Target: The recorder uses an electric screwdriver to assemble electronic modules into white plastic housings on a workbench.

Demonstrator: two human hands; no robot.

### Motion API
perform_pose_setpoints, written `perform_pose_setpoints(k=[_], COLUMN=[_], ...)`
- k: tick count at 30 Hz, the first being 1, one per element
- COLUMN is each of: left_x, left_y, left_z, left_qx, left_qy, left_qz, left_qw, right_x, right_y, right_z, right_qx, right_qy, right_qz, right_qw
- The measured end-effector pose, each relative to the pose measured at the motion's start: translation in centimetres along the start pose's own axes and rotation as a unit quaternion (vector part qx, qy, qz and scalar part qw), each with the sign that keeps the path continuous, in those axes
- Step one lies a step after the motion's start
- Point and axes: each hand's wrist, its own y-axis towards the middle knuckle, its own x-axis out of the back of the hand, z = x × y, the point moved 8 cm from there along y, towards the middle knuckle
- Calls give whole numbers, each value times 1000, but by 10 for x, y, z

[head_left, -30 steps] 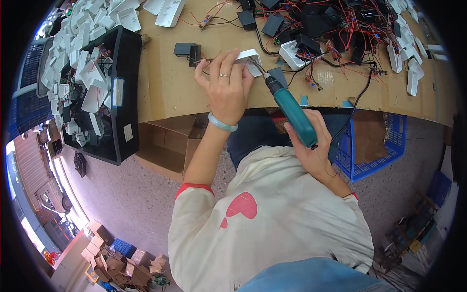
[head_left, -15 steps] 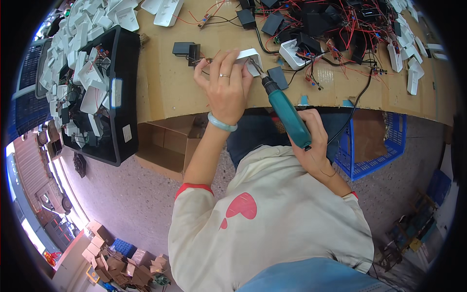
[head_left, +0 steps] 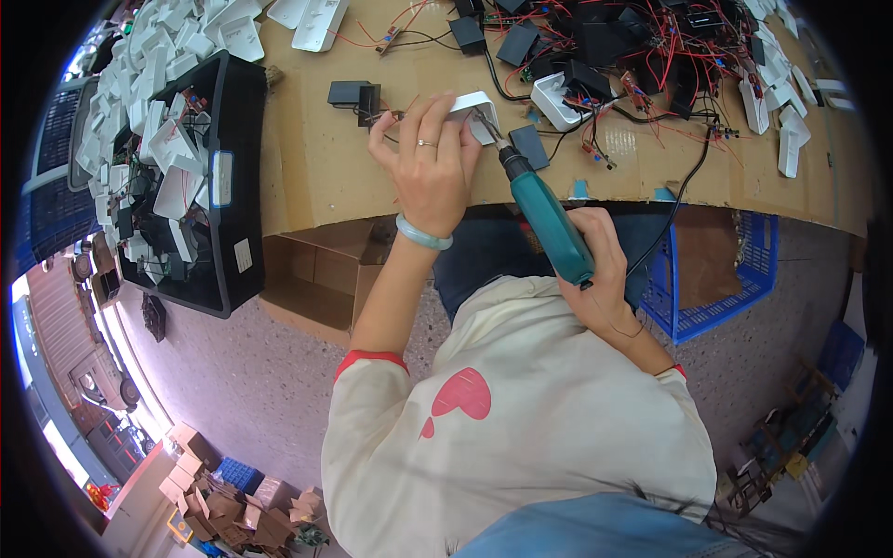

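My left hand [head_left: 428, 167] grips a white plastic housing [head_left: 486, 132] at the table's near side, its fingers bent over the left part. In my right hand [head_left: 598, 256] is a teal electric screwdriver [head_left: 551, 219], held by the rear of its body. The tool slants up and left, and its bit reaches inside the housing; what the tip touches is too small to tell. Left of my fingers, red wires and a small part poke out beside a black plastic block [head_left: 369, 100]. Just right of the screwdriver's nose lies a flat dark piece [head_left: 529, 147].
A heap of black adapters, red wires and circuit boards [head_left: 642, 56] covers the table's far right. White housings fill a black crate [head_left: 223, 186] on the left. Below the table are a cardboard box [head_left: 316, 288] and a blue basket [head_left: 712, 323]. A black cable [head_left: 693, 177] trails rightward.
Hardly anything differs. The whole view has shifted very slightly; both hands, the housing and the screwdriver keep the same positions relative to each other.
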Motion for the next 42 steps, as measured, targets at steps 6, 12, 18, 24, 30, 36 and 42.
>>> perform_pose_setpoints(k=[6, 12, 18, 24, 30, 36, 42], left_x=[0, -1, 0, 0, 0, 0, 1], left_y=[0, 0, 1, 1, 1, 2, 1], left_z=[0, 0, 0, -1, 0, -1, 2], left_qx=[0, -1, -2, -3, -2, -2, -1], left_qy=[2, 3, 4, 5, 7, 2, -5], left_qz=[2, 5, 4, 5, 3, 2, 11], left_qw=[1000, 1000, 1000, 1000, 1000, 1000, 1000], right_x=[1, 1, 2, 4, 2, 3, 12], right_y=[-2, -2, -3, -1, -2, -2, -6], right_z=[1, 2, 3, 9, 5, 4, 9], right_qx=[-3, -5, -9, 18, 11, 7, 17], right_qy=[6, 8, 7, 15, 15, 15, 16], right_qz=[5, 7, 11, -3, 0, -13, -23], right_qw=[1000, 1000, 1000, 1000, 1000, 1000, 999])
